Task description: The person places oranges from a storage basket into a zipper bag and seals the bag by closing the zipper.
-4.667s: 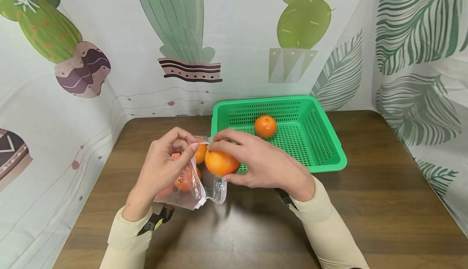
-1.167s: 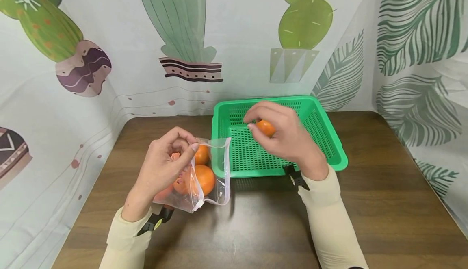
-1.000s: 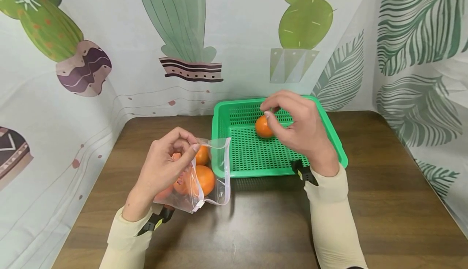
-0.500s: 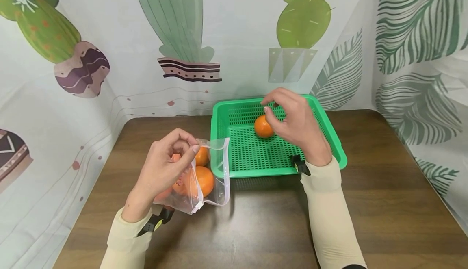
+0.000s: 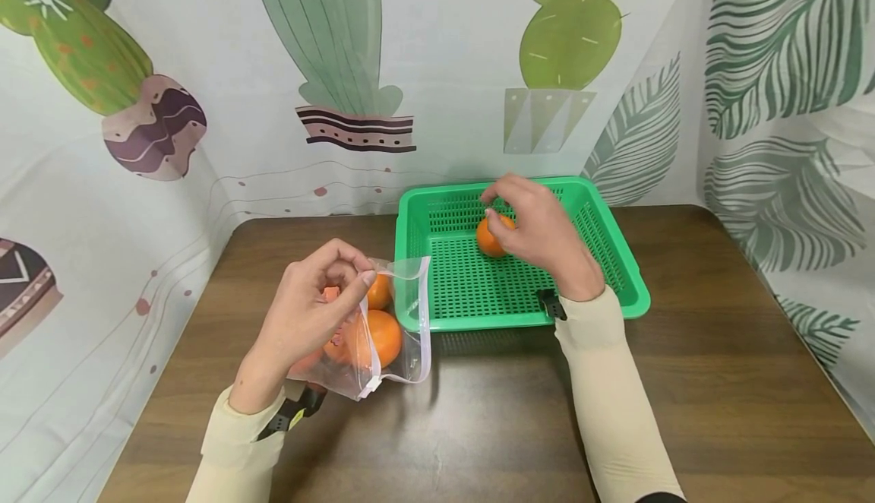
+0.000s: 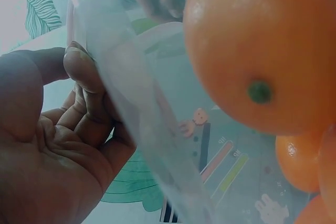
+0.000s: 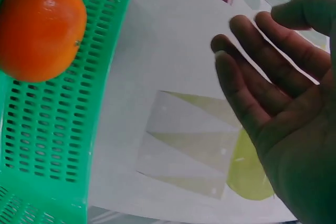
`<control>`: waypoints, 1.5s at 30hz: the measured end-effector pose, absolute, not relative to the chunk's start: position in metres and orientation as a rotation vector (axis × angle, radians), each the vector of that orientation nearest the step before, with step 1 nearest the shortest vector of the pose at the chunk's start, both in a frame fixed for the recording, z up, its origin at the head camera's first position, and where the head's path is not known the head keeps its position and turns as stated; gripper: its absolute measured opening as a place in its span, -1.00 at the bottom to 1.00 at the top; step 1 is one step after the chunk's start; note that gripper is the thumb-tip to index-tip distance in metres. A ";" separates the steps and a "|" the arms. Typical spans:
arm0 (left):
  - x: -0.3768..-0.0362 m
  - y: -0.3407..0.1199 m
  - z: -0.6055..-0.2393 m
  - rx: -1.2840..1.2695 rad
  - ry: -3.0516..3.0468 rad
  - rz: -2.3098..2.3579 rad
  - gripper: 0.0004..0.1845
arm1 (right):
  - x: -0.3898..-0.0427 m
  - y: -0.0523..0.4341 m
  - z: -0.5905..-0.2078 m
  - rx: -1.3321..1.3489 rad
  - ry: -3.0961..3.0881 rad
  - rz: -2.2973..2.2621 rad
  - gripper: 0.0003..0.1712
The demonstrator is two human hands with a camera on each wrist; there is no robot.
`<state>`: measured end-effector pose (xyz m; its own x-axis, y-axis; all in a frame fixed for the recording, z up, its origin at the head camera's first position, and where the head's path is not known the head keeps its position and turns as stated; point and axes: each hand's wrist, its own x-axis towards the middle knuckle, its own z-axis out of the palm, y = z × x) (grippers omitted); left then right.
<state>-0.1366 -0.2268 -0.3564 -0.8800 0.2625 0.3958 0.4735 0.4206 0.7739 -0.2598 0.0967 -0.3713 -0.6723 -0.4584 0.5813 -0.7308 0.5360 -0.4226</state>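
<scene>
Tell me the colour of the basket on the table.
The basket is bright green, a perforated plastic one. It shows best in the head view.

Bag on the left, basket on the right, both on the table.

The basket point(image 5: 618, 275) sits toward the back of the table point(image 5: 718, 381), with one orange point(image 5: 489, 238) lying in its far half. The right hand point(image 5: 533, 229) hovers over that orange, inside the basket. Just left of the basket's front corner lies the bag point(image 5: 403, 336), touching it, with several oranges point(image 5: 380, 336) inside; the left hand point(image 5: 307, 313) holds the bag's mouth from the left. A curtain point(image 5: 437, 70) hangs behind the table.
</scene>
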 end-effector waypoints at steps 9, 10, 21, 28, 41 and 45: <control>-0.138 -0.227 -0.358 -0.650 -2.473 -1.446 -0.85 | -0.259 0.093 -0.373 0.958 -2.732 0.856 -0.62; -0.138 -0.227 -0.358 -0.650 -2.474 -1.447 -0.85 | -0.258 0.093 -0.374 0.950 -2.801 0.837 -0.56; -0.137 -0.227 -0.357 -0.658 -2.479 -1.443 -0.85 | -0.254 0.093 -0.379 0.958 -3.166 0.645 -0.24; -0.137 -0.227 -0.357 -0.663 -2.483 -1.433 -0.85 | -0.254 0.093 -0.379 0.941 -3.204 0.628 -0.24; -0.137 -0.226 -0.357 -0.675 -2.482 -1.430 -0.85 | -0.255 0.093 -0.381 0.875 -3.267 0.593 -0.26; -0.137 -0.226 -0.358 -0.678 -2.483 -1.438 -0.84 | -0.254 0.094 -0.382 0.849 -3.288 0.619 -0.22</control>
<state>-0.1371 -0.2259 -0.3577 -0.8765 0.2901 0.3842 0.4776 0.4236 0.7697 -0.2541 0.0937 -0.3816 -0.8341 -0.5121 -0.2048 -0.4027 0.8192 -0.4084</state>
